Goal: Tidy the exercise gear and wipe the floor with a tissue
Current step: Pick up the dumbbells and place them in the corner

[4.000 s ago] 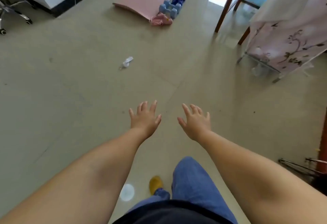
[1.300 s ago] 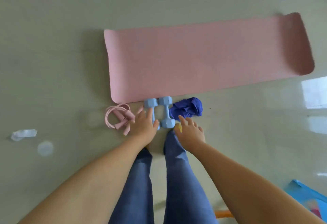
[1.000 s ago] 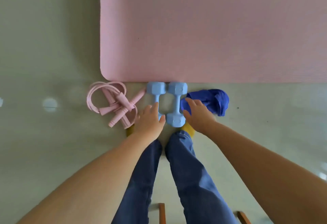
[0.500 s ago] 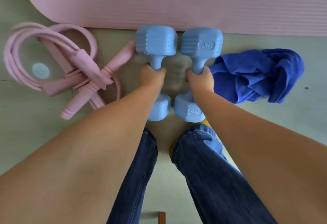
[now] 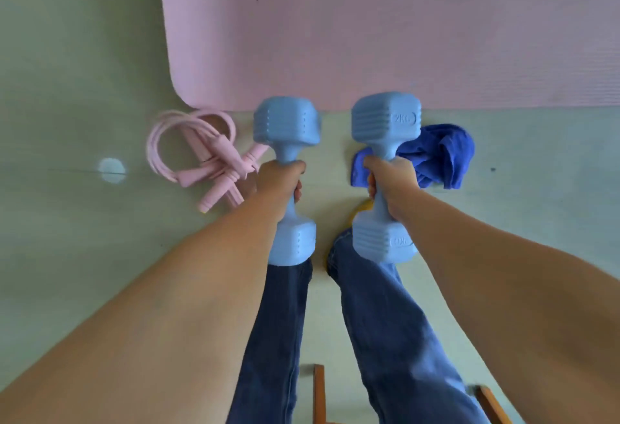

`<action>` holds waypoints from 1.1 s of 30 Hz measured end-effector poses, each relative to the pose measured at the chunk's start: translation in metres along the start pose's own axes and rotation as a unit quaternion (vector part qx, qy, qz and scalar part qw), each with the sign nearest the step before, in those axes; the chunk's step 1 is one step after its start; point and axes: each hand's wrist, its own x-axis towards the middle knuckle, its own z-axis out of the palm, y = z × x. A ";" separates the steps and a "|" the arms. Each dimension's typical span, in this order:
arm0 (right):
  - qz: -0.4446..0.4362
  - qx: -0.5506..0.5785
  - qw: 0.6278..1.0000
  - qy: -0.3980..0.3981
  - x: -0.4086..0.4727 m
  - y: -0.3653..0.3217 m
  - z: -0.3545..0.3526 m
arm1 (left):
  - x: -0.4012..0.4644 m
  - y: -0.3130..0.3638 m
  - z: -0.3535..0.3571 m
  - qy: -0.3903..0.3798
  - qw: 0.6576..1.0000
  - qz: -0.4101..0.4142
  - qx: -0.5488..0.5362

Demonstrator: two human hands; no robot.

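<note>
Two light blue dumbbells hang above the floor, one in each hand. My left hand (image 5: 281, 179) grips the handle of the left dumbbell (image 5: 287, 121). My right hand (image 5: 391, 177) grips the handle of the right dumbbell (image 5: 385, 120), marked 2KG. A pink exercise mat (image 5: 385, 28) lies flat on the floor beyond them. A coiled pink jump rope (image 5: 201, 155) lies on the floor left of my left hand. A crumpled blue towel (image 5: 439, 155) lies right of my right hand, partly hidden by the dumbbell.
The floor (image 5: 67, 54) is pale grey-green tile with a bright light spot (image 5: 112, 169) at the left. My legs in blue jeans (image 5: 385, 339) stand below the dumbbells. Wooden chair legs (image 5: 318, 393) show at the bottom edge.
Both hands have lifted the dumbbells off the floor and spread them apart. The view has pulled back from the floor, so the mat and rope look farther away.
</note>
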 end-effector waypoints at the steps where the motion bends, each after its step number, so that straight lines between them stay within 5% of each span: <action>1: -0.004 -0.002 1.000 -0.003 -0.028 -0.009 -0.012 | -0.029 0.010 -0.009 -0.001 1.000 0.007 0.006; 10: -0.096 -0.025 0.995 -0.005 -0.269 -0.070 -0.127 | -0.304 0.095 -0.074 -0.047 0.989 0.124 0.065; 19: -0.124 0.009 0.991 0.048 -0.387 -0.036 -0.197 | -0.417 0.104 -0.076 -0.084 0.956 0.235 0.156; 33: -0.107 0.262 0.936 0.210 -0.450 0.091 -0.328 | -0.505 0.113 0.054 -0.169 0.803 0.382 0.425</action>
